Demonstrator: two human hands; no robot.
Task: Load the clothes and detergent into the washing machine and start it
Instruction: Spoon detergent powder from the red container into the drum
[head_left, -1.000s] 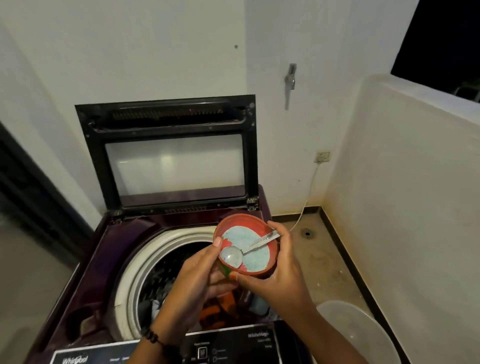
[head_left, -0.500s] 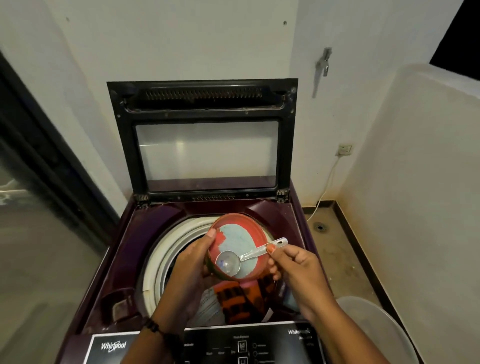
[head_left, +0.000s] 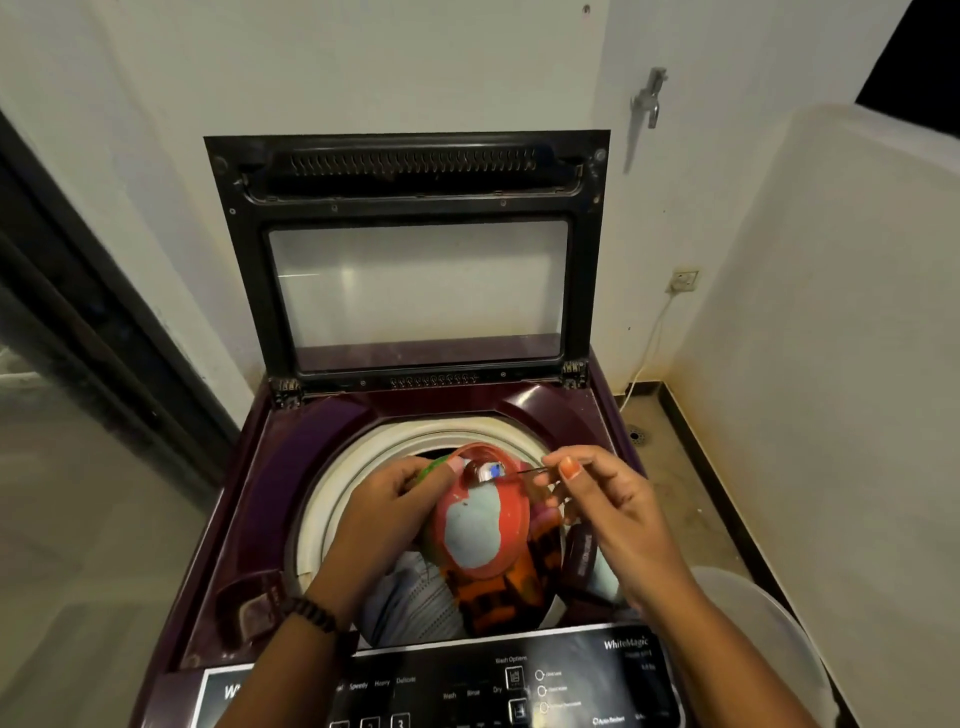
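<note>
A maroon top-loading washing machine (head_left: 322, 441) stands below me with its glass lid (head_left: 415, 291) raised. Clothes (head_left: 498, 592), orange-black and pale striped, fill the drum. My left hand (head_left: 384, 509) grips a red detergent tub (head_left: 485, 525) with pale blue powder, tilted over the drum opening. My right hand (head_left: 602, 499) pinches the handle of a clear plastic scoop (head_left: 485, 472), whose bowl sits at the tub's upper rim.
The black control panel (head_left: 571, 680) runs along the machine's near edge. A translucent basket (head_left: 769, 639) stands on the floor at the right. A low white wall (head_left: 841, 364) closes the right side, with a tap (head_left: 647, 98), a socket (head_left: 684, 280) and a floor drain (head_left: 636, 435) behind.
The tub has dropped lower over the drum and tilted toward me. The scoop has turned from lying flat in the powder to the tub's upper rim. My view has shifted down and closer.
</note>
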